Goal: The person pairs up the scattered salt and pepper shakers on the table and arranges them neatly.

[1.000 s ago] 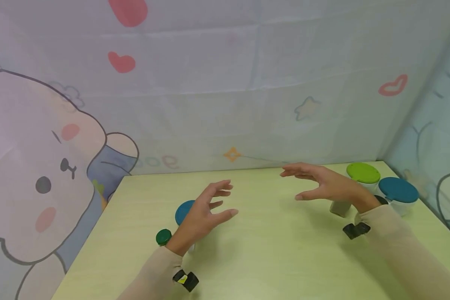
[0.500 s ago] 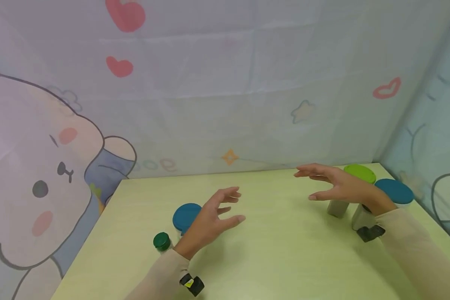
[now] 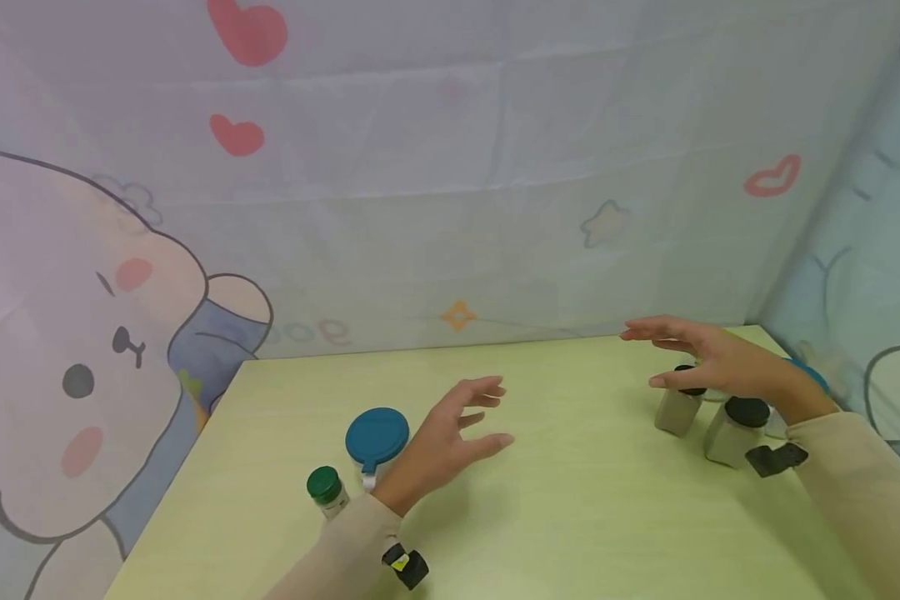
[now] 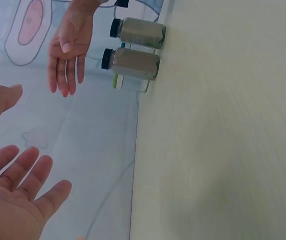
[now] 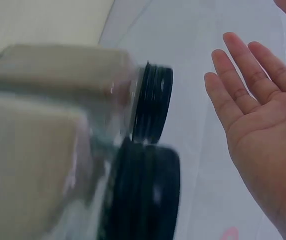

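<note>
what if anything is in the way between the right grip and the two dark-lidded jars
Nothing visible is. Both wrist views show an unobstructed gap between the right grip and the two dark-lidded jars, the nearer jar and the farther jar.

A curtained-off corner, the kind of room around it too cropped to tell: a pale desk (image 3: 570,500) stands against creased cloth (image 3: 405,208) printed with hearts (image 3: 237,136), a star (image 3: 605,223) and a large cartoon animal (image 3: 105,358); patterned side cloth (image 3: 862,250) hangs right.
</note>
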The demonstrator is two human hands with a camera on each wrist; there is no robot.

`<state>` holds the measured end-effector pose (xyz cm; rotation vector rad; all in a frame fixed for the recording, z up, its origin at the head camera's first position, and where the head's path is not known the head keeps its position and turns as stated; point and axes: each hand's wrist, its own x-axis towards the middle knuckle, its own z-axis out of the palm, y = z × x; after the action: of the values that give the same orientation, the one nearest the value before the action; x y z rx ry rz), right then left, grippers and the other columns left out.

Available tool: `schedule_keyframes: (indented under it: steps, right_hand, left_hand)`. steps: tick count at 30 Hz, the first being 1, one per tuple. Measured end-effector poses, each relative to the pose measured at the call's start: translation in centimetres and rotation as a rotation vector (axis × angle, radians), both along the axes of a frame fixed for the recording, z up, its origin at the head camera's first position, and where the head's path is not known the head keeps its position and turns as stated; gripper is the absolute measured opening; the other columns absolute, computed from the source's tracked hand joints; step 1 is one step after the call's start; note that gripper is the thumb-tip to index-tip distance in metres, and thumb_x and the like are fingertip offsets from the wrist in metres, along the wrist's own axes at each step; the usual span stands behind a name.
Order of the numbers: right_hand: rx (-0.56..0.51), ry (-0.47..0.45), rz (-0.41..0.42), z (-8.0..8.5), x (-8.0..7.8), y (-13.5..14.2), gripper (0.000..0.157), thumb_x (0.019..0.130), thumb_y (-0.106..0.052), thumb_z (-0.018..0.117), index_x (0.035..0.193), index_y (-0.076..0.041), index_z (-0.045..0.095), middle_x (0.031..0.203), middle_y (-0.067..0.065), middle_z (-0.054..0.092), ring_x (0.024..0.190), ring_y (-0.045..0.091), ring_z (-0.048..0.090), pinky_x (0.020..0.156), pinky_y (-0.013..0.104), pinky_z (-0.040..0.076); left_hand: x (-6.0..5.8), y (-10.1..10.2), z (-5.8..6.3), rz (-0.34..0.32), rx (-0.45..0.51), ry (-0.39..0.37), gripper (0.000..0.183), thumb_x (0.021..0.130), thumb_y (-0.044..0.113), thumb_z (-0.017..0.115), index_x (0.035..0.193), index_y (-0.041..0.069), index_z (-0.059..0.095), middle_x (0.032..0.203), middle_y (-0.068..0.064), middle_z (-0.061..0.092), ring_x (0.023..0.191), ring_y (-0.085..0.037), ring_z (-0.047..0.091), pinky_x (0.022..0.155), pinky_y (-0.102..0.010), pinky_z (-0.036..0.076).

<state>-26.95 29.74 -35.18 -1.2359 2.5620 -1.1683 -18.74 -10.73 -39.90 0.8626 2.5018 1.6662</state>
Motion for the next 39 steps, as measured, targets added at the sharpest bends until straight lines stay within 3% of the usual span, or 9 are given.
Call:
schedule_keyframes:
  steps: [8,13,22,31,39]
  right_hand:
    - [0.002,-0.011,-0.078,0.4,-0.1,2.0,0.074,0.094,-0.006,0.072,0.156,-0.023,0.036,0.152,0.011,0.050,0.139,0.002,0.044,0.108,0.012,0.037]
    - [0.016,-0.035,-0.129,0.2,-0.2,3.4,0.073,0.096,-0.008,0.070,0.157,-0.025,0.035,0.154,0.010,0.048,0.138,0.001,0.044,0.103,0.010,0.039]
    - [0.008,-0.050,-0.146,-0.6,-1.4,6.1,0.072,0.096,-0.005,0.069,0.158,-0.019,0.034,0.155,0.014,0.045,0.133,-0.001,0.049,0.101,0.016,0.047]
    - [0.016,-0.073,-0.173,-1.0,-1.8,7.8,0.072,0.096,-0.004,0.068,0.158,-0.018,0.035,0.157,0.012,0.043,0.134,-0.005,0.045,0.099,0.013,0.044]
    - [0.071,-0.038,-0.206,-1.5,-2.1,9.2,0.072,0.095,-0.006,0.071,0.157,-0.020,0.037,0.157,0.009,0.044,0.134,-0.008,0.043,0.098,0.008,0.039]
  left_hand:
    - [-0.5,1.4,-0.4,-0.024,0.009,0.014,0.066,0.093,0.032,0.077,0.150,0.034,0.043,0.143,0.007,0.052,0.133,-0.017,0.051,0.112,-0.041,0.045]
    - [-1.0,2.5,-0.9,-0.050,0.025,0.030,0.065,0.093,0.034,0.076,0.150,0.035,0.043,0.143,0.010,0.052,0.133,-0.017,0.052,0.113,-0.040,0.045]
    - [-1.6,4.4,-1.7,-0.079,0.057,0.029,0.064,0.093,0.033,0.077,0.148,0.039,0.045,0.141,0.013,0.052,0.133,-0.022,0.053,0.112,-0.034,0.045]
    - [-2.4,5.6,-2.8,-0.076,0.049,0.046,0.063,0.092,0.034,0.077,0.147,0.036,0.046,0.141,0.012,0.053,0.130,-0.013,0.054,0.111,-0.034,0.046]
    - [-2.8,6.8,-3.7,-0.096,0.061,0.031,0.063,0.093,0.034,0.077,0.147,0.037,0.046,0.142,0.011,0.053,0.132,-0.014,0.053,0.112,-0.031,0.044]
